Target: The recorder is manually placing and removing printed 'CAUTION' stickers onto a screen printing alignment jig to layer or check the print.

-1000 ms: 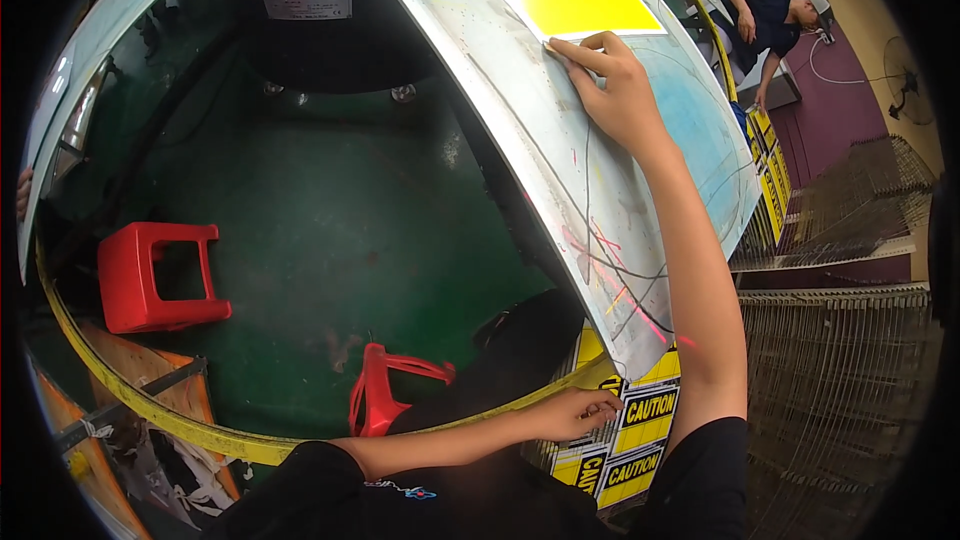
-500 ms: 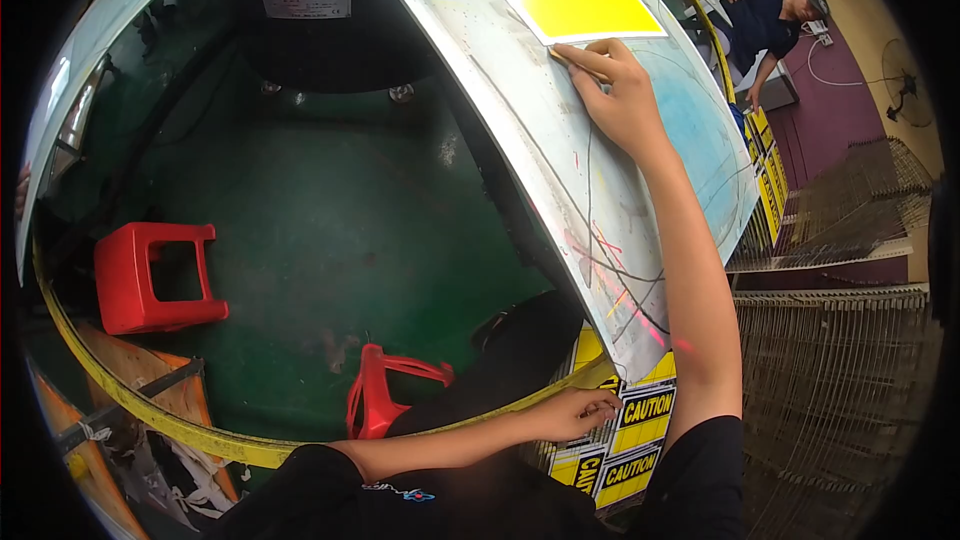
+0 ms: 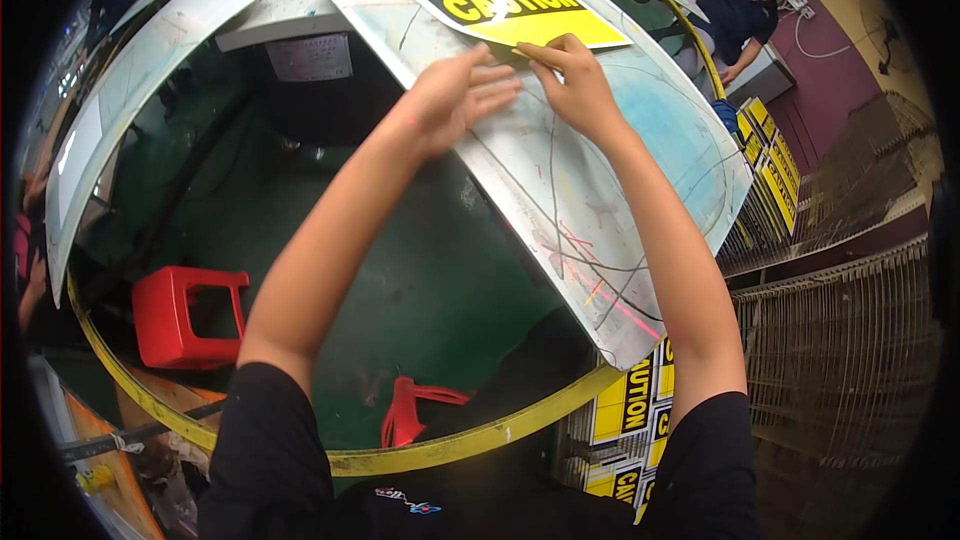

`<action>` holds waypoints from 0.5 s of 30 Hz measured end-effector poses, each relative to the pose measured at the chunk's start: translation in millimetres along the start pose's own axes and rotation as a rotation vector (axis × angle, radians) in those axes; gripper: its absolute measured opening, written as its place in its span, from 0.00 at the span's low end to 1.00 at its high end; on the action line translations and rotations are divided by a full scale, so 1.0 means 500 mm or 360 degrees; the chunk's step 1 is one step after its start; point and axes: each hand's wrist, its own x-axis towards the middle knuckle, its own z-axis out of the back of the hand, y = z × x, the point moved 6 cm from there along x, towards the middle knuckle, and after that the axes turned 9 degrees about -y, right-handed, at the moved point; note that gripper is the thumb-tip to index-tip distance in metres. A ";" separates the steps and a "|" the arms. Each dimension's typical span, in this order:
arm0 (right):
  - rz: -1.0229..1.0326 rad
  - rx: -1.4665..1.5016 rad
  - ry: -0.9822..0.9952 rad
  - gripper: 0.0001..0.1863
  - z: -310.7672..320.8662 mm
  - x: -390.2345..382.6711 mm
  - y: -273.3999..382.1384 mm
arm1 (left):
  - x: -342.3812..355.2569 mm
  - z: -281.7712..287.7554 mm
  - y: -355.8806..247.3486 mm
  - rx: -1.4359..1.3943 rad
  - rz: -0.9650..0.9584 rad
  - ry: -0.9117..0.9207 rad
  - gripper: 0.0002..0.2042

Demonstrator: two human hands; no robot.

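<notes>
A yellow and black sign sheet (image 3: 572,28) lies on the pale, paint-streaked platen (image 3: 600,180), its near edge bowed up with a dark shadow beneath. My right hand (image 3: 578,90) pinches that near edge between thumb and fingers. Beside it, my left hand (image 3: 452,100) is open, fingers spread, over the platen's left edge just short of the sheet. It holds nothing. Whether the left fingertips touch the sheet I cannot tell.
A yellow curved rail (image 3: 430,455) runs in front of me. Red stools (image 3: 180,325) (image 3: 405,415) stand on the green floor. Stacked signs (image 3: 620,410) sit below the platen, wire racks (image 3: 840,350) at right. Another platen (image 3: 130,110) is at left; a co-worker (image 3: 735,15) is at far right.
My left hand has risen from the stacked signs to beside the sheet and opened. The sheet's near edge has lifted in my right hand. The platen appears shifted left in view.
</notes>
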 end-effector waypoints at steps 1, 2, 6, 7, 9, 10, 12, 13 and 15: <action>0.0012 0.0004 -0.0029 0.15 0.001 0.006 0.009 | 0.042 0.007 -0.010 0.0013 0.0005 -0.0075 0.26; 0.0019 0.0039 -0.0036 0.14 -0.002 0.010 0.017 | 0.085 0.017 -0.012 -0.0008 0.0100 -0.0203 0.24; 0.0045 -0.0014 -0.0130 0.13 0.036 0.005 0.016 | 0.175 -0.038 0.007 -0.0123 0.0139 -0.0189 0.17; 0.0020 -0.0051 -0.0141 0.13 0.051 -0.003 0.012 | 0.192 -0.053 0.022 -0.0099 0.0155 -0.0148 0.17; -0.0047 -0.0065 -0.0205 0.13 0.097 -0.028 0.019 | 0.215 -0.049 0.020 -0.0051 -0.0079 -0.0286 0.16; -0.0059 -0.0025 -0.0227 0.14 0.127 -0.043 0.037 | 0.223 -0.036 0.015 -0.0003 -0.0228 -0.0315 0.17; -0.0120 0.0017 -0.0291 0.17 0.197 -0.099 0.055 | 0.244 -0.026 0.019 -0.0078 -0.0243 -0.0329 0.17; -0.0163 -0.0025 -0.0338 0.17 0.241 -0.137 0.065 | 0.253 -0.031 0.019 -0.0127 -0.0254 -0.0300 0.17; -0.0487 0.0193 -0.0503 0.17 0.318 -0.219 0.099 | 0.272 0.015 -0.014 -0.0174 -0.0418 -0.0222 0.21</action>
